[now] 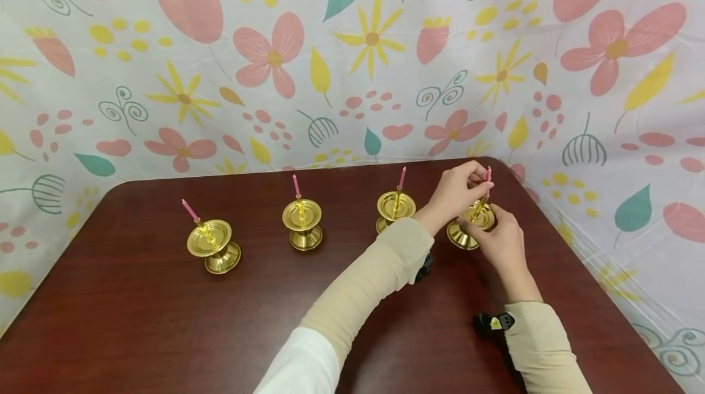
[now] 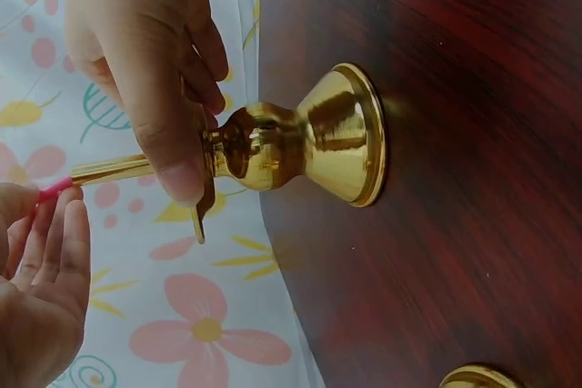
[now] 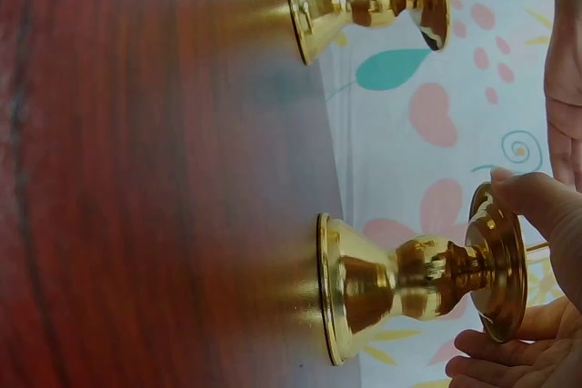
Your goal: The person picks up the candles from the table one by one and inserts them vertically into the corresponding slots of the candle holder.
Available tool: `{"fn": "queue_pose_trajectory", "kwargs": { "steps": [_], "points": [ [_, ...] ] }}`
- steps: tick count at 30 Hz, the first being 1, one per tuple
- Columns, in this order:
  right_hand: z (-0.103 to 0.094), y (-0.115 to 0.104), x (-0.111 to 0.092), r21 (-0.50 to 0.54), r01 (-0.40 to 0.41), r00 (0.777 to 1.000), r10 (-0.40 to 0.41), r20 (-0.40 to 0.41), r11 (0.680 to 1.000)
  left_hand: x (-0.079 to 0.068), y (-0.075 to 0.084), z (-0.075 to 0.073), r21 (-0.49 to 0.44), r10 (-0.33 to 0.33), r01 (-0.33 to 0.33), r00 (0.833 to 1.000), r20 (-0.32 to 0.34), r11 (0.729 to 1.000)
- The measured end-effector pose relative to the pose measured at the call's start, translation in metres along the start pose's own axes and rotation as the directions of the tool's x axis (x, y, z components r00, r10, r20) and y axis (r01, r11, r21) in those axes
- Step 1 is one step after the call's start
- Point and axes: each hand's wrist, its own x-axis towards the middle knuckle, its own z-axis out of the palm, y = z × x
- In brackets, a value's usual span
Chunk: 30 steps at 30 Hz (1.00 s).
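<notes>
At the right end of the row stands a brass candle holder (image 1: 461,238) with a flared foot, a shallow dish and a thin upright stem. A slim pink candle (image 1: 488,175) sits at the top of that stem. My left hand (image 1: 458,189) pinches the candle between thumb and fingers, just above the stem in the left wrist view. Lower down, my right hand (image 1: 503,241) grips the dish (image 3: 496,265) by its rim, thumb on one side and fingers on the other. The holder's foot (image 2: 350,138) rests on the table.
Three more brass holders with pink candles stand to the left: a far-left one (image 1: 215,238), a middle one (image 1: 302,216) and one by my left forearm (image 1: 404,205). The dark wooden table (image 1: 165,333) meets a flower-print cloth (image 1: 341,76) behind and at the right.
</notes>
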Motion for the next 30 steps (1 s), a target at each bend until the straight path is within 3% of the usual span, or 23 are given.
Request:
{"fn": "queue_pose_trajectory", "kwargs": {
  "steps": [12, 20, 26, 30],
  "points": [
    [0.001, -0.001, 0.002, 0.008, 0.009, 1.0, -0.009, 0.006, 1.0, 0.007, 0.003, -0.006, 0.15, 0.071, -0.087, 0.992, 0.108, 0.985],
    [-0.001, 0.001, 0.002, 0.009, 0.013, 1.0, -0.014, 0.006, 1.0, 0.012, 0.011, -0.009, 0.323, 0.06, -0.125, 0.977, 0.206, 0.938],
    [-0.002, 0.001, 0.0, 0.017, 0.008, 1.0, -0.008, 0.006, 1.0, 0.016, 0.016, -0.007, 0.442, 0.059, -0.178, 0.961, 0.27, 0.879],
    [0.0, 0.0, -0.001, 0.022, 0.007, 1.0, -0.008, 0.014, 1.0, 0.014, 0.014, -0.007, 0.442, 0.067, -0.175, 0.966, 0.25, 0.88]
  ]
}}
